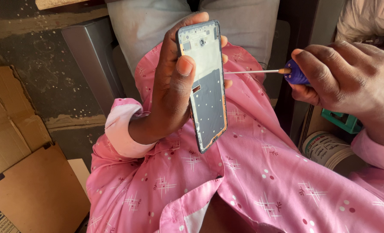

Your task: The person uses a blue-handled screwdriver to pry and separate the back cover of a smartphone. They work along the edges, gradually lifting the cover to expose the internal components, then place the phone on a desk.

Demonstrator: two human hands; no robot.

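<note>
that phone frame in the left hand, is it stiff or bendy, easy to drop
The phone frame looks thin and opened up, so probably light and a bit flexible if twisted. The left hand grips it only by the edges, thumb on the face, so it could slip. The screwdriver in the right hand pushing sideways might tilt it.

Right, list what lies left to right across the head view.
Cardboard → left hand → opened phone frame → screwdriver → right hand.
</note>
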